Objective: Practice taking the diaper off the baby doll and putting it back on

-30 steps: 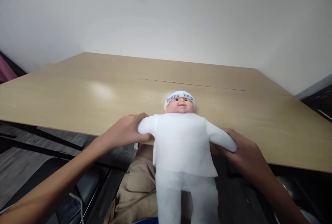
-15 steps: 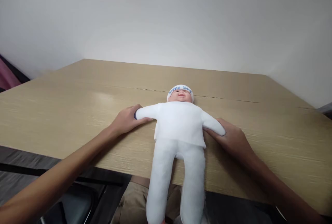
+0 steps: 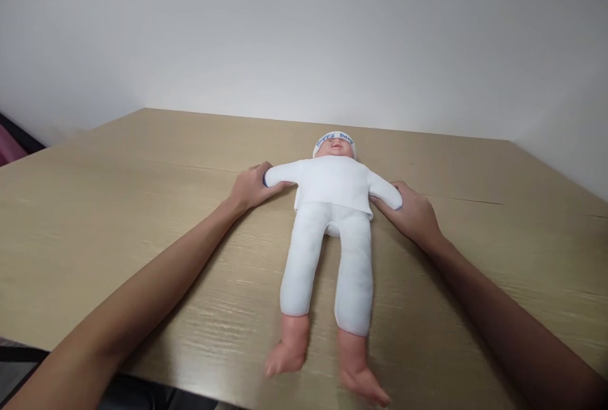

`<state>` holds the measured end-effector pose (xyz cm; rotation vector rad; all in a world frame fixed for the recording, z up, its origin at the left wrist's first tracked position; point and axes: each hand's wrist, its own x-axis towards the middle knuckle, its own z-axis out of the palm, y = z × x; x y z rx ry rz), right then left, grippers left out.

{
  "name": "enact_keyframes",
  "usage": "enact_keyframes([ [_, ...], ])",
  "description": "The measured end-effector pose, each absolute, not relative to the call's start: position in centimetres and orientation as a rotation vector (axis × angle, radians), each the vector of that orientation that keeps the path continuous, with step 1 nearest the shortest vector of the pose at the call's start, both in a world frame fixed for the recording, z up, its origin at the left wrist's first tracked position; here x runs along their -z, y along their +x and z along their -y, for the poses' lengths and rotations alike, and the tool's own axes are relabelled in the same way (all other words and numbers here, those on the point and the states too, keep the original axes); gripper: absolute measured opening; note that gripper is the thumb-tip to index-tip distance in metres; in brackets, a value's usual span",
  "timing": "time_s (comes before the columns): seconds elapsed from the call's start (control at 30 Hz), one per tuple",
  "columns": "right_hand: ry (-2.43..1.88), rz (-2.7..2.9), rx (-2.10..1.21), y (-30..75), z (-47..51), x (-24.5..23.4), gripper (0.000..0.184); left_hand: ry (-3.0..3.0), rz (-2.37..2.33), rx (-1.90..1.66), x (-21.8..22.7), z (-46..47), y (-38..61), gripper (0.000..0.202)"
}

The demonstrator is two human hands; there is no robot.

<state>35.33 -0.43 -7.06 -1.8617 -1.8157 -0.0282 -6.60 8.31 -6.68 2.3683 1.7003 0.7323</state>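
A baby doll [image 3: 332, 188] in a white long-sleeved top and white trousers lies on its back, head away from me. Its white headband [image 3: 336, 137] carries blue "Happy Baby" lettering. Both bare feet point toward me, near the table's front edge. Around the sleeved arm on the left side of the view, my left hand [image 3: 251, 187] is closed, its thumb reaching along under the sleeve. The doll's other arm is gripped by my right hand [image 3: 413, 210], with the thumb beside the doll's body. The doll's own hands are hidden by my grip.
The doll rests on a wide light-wood table [image 3: 199, 270] with a thin seam across it. A pale wall [image 3: 304, 36] rises along the far edge. At the far left sits something pink and black [image 3: 12, 144]. Dark seating shows below the front edge.
The doll has moved farther up the table in both my hands. Its legs, which hung over the front edge, now lie on the tabletop, and its feet show.
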Motion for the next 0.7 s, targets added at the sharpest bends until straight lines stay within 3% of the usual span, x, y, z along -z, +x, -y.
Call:
enact_keyframes([
  [0.13, -1.851, 1.821, 0.018, 35.6, -2.2, 7.1, 0.053, 2.487, -1.677, -0.831, 7.2, -10.7, -6.2, 0.073],
  [0.33, -1.702, 1.879, 0.096, 36.7, -1.4, 7.7, 0.066, 2.518, -1.516, -0.883, 8.1, -10.2, -7.3, 0.072],
  [0.7, -1.648, 1.978, -0.004, 38.2, -1.4, 8.2, 0.059, 2.496, -1.47, -0.811, 9.1, -10.7, -8.5, 0.078],
])
